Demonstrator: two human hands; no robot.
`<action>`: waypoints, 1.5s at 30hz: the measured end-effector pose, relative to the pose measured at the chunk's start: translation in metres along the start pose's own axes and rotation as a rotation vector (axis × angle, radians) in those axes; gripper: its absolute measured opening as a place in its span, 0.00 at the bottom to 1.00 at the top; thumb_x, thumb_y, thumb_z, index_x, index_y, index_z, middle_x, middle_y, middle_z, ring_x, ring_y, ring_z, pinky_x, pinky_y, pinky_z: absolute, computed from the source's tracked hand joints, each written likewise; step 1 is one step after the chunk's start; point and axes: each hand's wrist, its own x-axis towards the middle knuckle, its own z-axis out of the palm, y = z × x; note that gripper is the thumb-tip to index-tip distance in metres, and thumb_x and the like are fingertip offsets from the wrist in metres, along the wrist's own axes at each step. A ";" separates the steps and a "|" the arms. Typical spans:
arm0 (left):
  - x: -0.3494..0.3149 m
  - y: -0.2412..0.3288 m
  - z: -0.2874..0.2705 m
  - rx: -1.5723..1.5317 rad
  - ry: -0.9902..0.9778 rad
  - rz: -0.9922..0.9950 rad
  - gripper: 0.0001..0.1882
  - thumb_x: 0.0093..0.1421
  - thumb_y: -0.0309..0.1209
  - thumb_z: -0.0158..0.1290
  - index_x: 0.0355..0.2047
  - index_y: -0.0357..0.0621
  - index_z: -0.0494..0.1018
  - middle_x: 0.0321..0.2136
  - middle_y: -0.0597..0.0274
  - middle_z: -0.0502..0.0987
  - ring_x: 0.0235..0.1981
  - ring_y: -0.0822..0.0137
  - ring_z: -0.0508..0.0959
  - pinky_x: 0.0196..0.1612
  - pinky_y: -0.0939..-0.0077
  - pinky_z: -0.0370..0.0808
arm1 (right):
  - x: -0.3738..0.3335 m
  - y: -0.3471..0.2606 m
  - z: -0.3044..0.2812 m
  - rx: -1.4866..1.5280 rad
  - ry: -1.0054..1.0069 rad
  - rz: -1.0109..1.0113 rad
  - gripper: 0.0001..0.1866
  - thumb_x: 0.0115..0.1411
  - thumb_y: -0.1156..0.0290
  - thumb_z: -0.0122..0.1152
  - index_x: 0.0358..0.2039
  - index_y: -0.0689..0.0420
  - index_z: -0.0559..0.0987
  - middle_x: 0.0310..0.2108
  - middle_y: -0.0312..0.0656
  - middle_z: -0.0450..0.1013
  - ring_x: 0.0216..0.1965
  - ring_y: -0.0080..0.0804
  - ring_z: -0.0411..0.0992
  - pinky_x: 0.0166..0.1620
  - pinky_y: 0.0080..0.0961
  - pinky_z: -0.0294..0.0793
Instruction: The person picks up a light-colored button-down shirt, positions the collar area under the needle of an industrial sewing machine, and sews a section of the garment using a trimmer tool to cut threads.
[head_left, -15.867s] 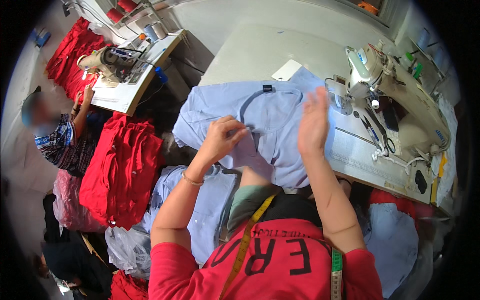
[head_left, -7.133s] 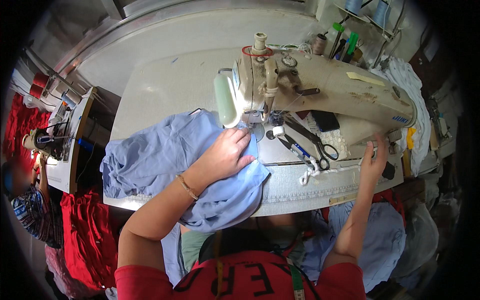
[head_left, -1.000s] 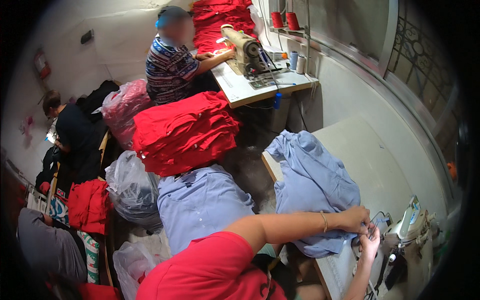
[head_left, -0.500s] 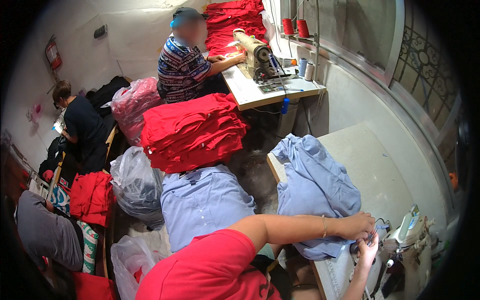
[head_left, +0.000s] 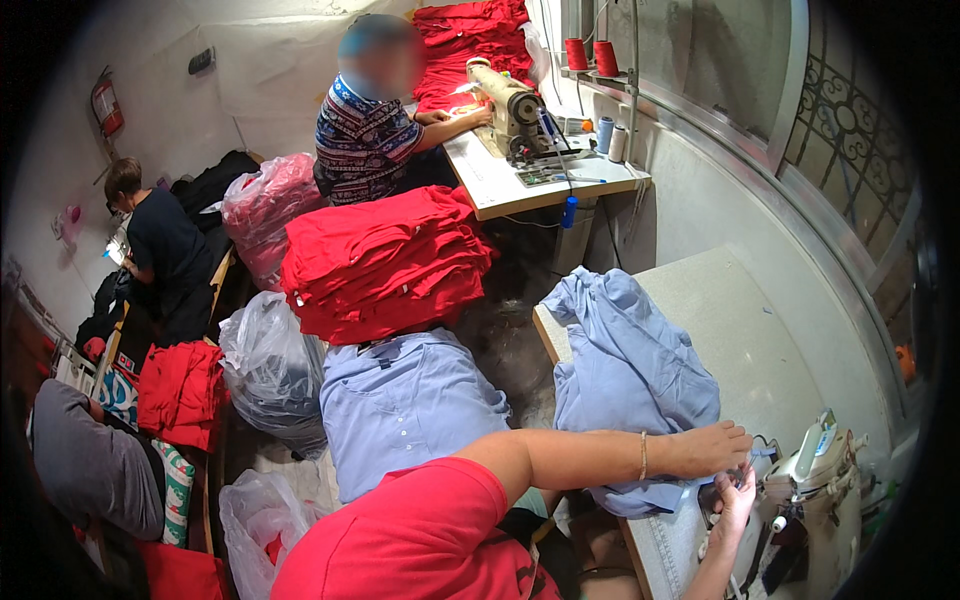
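My left hand [head_left: 708, 449] reaches across from the left, a thin bracelet [head_left: 644, 455] at its wrist. Its fingers bend down side by side, the thumb and whatever they grip hidden beneath. Just below it, my right hand [head_left: 735, 503] has thumb and fingers pinched together, palm side up. Something small and shiny shows between the two hands, too small to name. A scrap of light blue cloth [head_left: 764, 452] lies past my left fingertips, beside a sewing machine [head_left: 812, 475]. Under my left forearm, a crumpled light blue garment [head_left: 640, 385] drapes over the pale worktable [head_left: 740, 300].
Left of the table are stacked light blue shirts [head_left: 410, 405] and a big red garment pile [head_left: 385, 265]. Plastic bags [head_left: 275, 370] stand beyond. One person [head_left: 365, 145] sews at another machine [head_left: 505, 105]; a second person [head_left: 170, 250] works at far left. A wall flanks the table's right.
My left hand has flattened a little, its fingers less curled over my right hand. The right hand has turned slightly, staying close by. The garments have hardly moved.
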 end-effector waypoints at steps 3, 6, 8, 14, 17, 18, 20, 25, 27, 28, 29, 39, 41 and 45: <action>-0.001 0.001 -0.002 -0.021 -0.036 -0.033 0.10 0.50 0.32 0.49 0.32 0.40 0.68 0.34 0.58 0.66 0.34 0.61 0.70 0.36 0.70 0.68 | 0.002 0.002 -0.003 0.001 -0.002 0.009 0.29 0.44 0.74 0.68 0.48 0.59 0.67 0.26 0.29 0.66 0.18 0.11 0.57 0.15 0.09 0.49; 0.000 0.001 -0.001 -0.165 -0.132 -0.129 0.11 0.51 0.30 0.49 0.32 0.36 0.68 0.34 0.55 0.66 0.31 0.59 0.73 0.31 0.69 0.72 | 0.002 0.001 -0.003 0.000 -0.007 0.019 0.29 0.44 0.74 0.68 0.48 0.60 0.67 0.25 0.30 0.65 0.16 0.11 0.56 0.15 0.09 0.49; -0.001 -0.001 -0.002 -0.180 -0.154 -0.105 0.11 0.52 0.29 0.49 0.33 0.35 0.67 0.34 0.53 0.66 0.31 0.57 0.73 0.31 0.69 0.73 | 0.001 0.000 -0.002 0.017 -0.007 0.014 0.29 0.44 0.74 0.67 0.48 0.60 0.67 0.24 0.30 0.65 0.15 0.11 0.55 0.15 0.09 0.48; -0.006 -0.008 0.014 -0.226 -0.189 -0.204 0.10 0.53 0.28 0.50 0.33 0.33 0.69 0.33 0.50 0.67 0.31 0.53 0.74 0.33 0.66 0.73 | 0.000 0.000 0.000 0.008 0.013 0.031 0.28 0.44 0.75 0.67 0.47 0.59 0.68 0.24 0.30 0.64 0.14 0.11 0.52 0.15 0.09 0.48; -0.006 -0.005 0.016 -0.376 -0.142 -0.345 0.10 0.55 0.28 0.50 0.32 0.32 0.69 0.33 0.47 0.68 0.32 0.50 0.73 0.36 0.64 0.71 | -0.002 -0.005 0.002 0.012 0.013 0.053 0.25 0.45 0.76 0.66 0.45 0.59 0.69 0.23 0.30 0.64 0.14 0.11 0.53 0.15 0.09 0.48; -0.005 -0.004 0.016 -0.459 -0.115 -0.404 0.10 0.56 0.28 0.50 0.32 0.31 0.68 0.33 0.46 0.68 0.32 0.48 0.73 0.36 0.63 0.71 | -0.002 -0.004 0.001 0.009 0.011 0.053 0.25 0.45 0.76 0.66 0.45 0.59 0.69 0.23 0.29 0.64 0.14 0.11 0.53 0.15 0.09 0.48; -0.006 -0.006 0.017 -0.481 -0.151 -0.405 0.10 0.57 0.29 0.49 0.30 0.30 0.67 0.33 0.45 0.68 0.33 0.47 0.72 0.37 0.61 0.70 | -0.002 -0.002 0.000 0.004 0.000 0.048 0.23 0.45 0.77 0.65 0.44 0.58 0.70 0.23 0.29 0.64 0.15 0.11 0.53 0.15 0.09 0.48; -0.005 -0.006 0.017 -0.549 -0.162 -0.435 0.11 0.57 0.29 0.49 0.30 0.30 0.67 0.33 0.44 0.68 0.35 0.47 0.72 0.38 0.61 0.69 | -0.001 0.000 0.000 -0.041 -0.019 0.033 0.15 0.50 0.77 0.62 0.39 0.57 0.72 0.22 0.28 0.64 0.15 0.10 0.54 0.15 0.09 0.48; -0.008 -0.007 0.020 -0.550 -0.172 -0.433 0.10 0.57 0.29 0.49 0.30 0.31 0.68 0.33 0.44 0.68 0.34 0.48 0.72 0.39 0.62 0.68 | 0.001 0.002 0.003 -0.071 -0.033 0.030 0.12 0.52 0.76 0.60 0.38 0.58 0.72 0.22 0.28 0.65 0.14 0.10 0.54 0.15 0.09 0.49; -0.008 -0.007 0.020 -0.559 -0.168 -0.427 0.10 0.57 0.29 0.48 0.30 0.31 0.68 0.33 0.44 0.68 0.34 0.48 0.72 0.39 0.63 0.69 | 0.002 0.004 0.002 -0.082 -0.028 0.026 0.11 0.53 0.76 0.59 0.38 0.59 0.72 0.23 0.29 0.66 0.13 0.09 0.54 0.15 0.10 0.49; -0.007 -0.007 0.020 -0.568 -0.164 -0.421 0.10 0.57 0.29 0.48 0.30 0.31 0.68 0.33 0.44 0.68 0.33 0.48 0.71 0.38 0.63 0.69 | 0.002 0.006 0.002 -0.092 -0.024 0.023 0.10 0.53 0.76 0.58 0.38 0.60 0.73 0.23 0.29 0.67 0.13 0.09 0.54 0.15 0.10 0.49; -0.009 -0.009 0.023 -0.510 -0.156 -0.395 0.10 0.54 0.29 0.48 0.27 0.31 0.71 0.29 0.47 0.70 0.34 0.52 0.70 0.37 0.65 0.69 | 0.004 0.010 -0.002 -0.114 -0.041 0.018 0.06 0.56 0.76 0.53 0.35 0.60 0.73 0.22 0.29 0.67 0.11 0.09 0.53 0.14 0.10 0.49; -0.008 -0.009 0.018 -0.372 -0.247 -0.305 0.11 0.54 0.30 0.48 0.27 0.32 0.73 0.27 0.48 0.70 0.34 0.52 0.70 0.37 0.65 0.70 | 0.004 0.010 -0.003 -0.107 -0.040 0.024 0.06 0.56 0.76 0.53 0.35 0.60 0.73 0.21 0.29 0.67 0.11 0.09 0.53 0.14 0.10 0.49; -0.005 -0.007 0.004 -0.213 -0.283 -0.167 0.12 0.54 0.31 0.48 0.26 0.34 0.77 0.25 0.49 0.71 0.35 0.53 0.71 0.37 0.66 0.71 | 0.003 0.010 -0.003 -0.101 -0.012 0.034 0.05 0.56 0.76 0.53 0.34 0.59 0.72 0.19 0.28 0.65 0.11 0.09 0.53 0.14 0.10 0.49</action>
